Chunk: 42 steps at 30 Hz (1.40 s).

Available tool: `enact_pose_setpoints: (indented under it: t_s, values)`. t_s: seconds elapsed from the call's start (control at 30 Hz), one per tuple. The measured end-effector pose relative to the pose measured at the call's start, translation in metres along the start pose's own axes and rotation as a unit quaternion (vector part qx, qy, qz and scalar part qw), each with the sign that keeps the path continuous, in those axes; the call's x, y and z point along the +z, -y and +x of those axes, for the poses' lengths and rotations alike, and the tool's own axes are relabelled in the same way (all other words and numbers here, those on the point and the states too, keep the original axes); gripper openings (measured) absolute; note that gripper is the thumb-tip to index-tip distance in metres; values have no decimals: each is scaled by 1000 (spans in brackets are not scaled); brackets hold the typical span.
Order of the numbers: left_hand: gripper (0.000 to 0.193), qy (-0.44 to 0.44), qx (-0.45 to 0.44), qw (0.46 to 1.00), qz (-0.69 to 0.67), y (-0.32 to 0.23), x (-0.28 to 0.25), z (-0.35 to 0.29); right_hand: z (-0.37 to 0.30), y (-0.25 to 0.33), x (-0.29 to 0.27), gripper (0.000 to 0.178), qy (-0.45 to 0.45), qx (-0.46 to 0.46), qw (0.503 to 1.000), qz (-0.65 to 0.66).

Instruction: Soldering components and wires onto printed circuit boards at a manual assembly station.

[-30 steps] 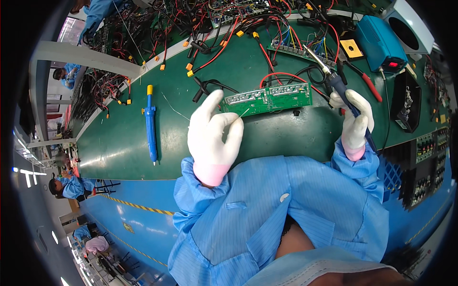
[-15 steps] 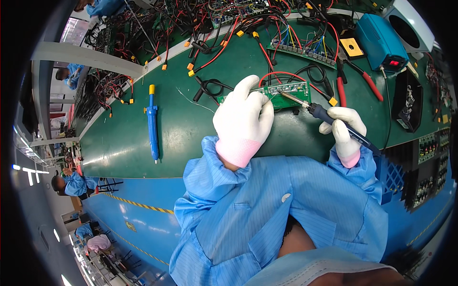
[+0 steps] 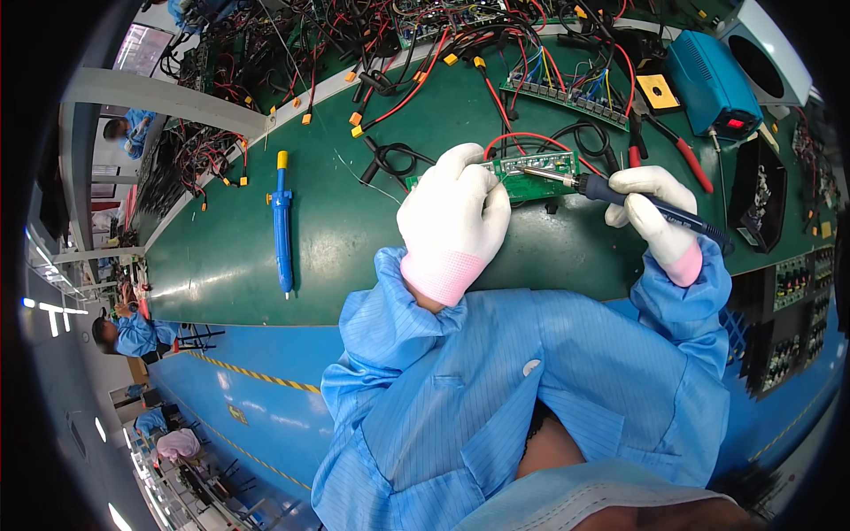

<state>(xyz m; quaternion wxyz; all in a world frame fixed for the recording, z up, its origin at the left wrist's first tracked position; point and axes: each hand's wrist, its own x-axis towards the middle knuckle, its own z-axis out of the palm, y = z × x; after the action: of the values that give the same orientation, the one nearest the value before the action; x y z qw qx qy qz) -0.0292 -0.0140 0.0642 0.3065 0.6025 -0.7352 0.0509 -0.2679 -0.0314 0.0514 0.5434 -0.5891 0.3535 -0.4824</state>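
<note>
My left hand [image 3: 453, 221], in a white glove with a pink cuff, is closed over the left part of a green circuit board [image 3: 553, 181] and steadies it on the bench. A thin silvery wire [image 3: 376, 188], which looks like solder, runs under that hand; whether the fingers pinch it is hidden. In my right hand [image 3: 655, 205], gloved alike, is a soldering iron [image 3: 611, 190] with a dark blue handle. Its metal tip points left and appears to touch the board's upper face. A red lead [image 3: 531, 135] and a coiled black lead [image 3: 390, 159] lie at the board's far side.
A blue desoldering pump [image 3: 282, 226] lies left on the green bench [image 3: 354, 257]. Red-handled pliers [image 3: 693, 165], a teal soldering station [image 3: 714, 84], a yellow sponge [image 3: 657, 91] and a black parts tray [image 3: 759, 196] are at right. Wired boards [image 3: 567, 99] crowd the far side.
My right hand has shifted up and slightly right, and the iron's handle now lies flatter, its tip still at the board. My left hand has hardly moved.
</note>
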Motion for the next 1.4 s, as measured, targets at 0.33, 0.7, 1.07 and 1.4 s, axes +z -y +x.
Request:
enact_pose_setpoints:
  t_s: [0.33,0.7,1.07,1.4]
  values:
    - [3,27,-8,1000,4,0,-3,6,-2,0,0,25,8,26,1000,7]
    - [5,79,30,993,86,-2,-6,15,0,12,-1,27,27,49,998,13]
    - [8,37,40,998,37,4,-10,2,21,31,-16,30,107,60,992,-32]
    - [8,15,-58,998,-30,7,-7,-22,81,20,-46,31,177,64,981,-46]
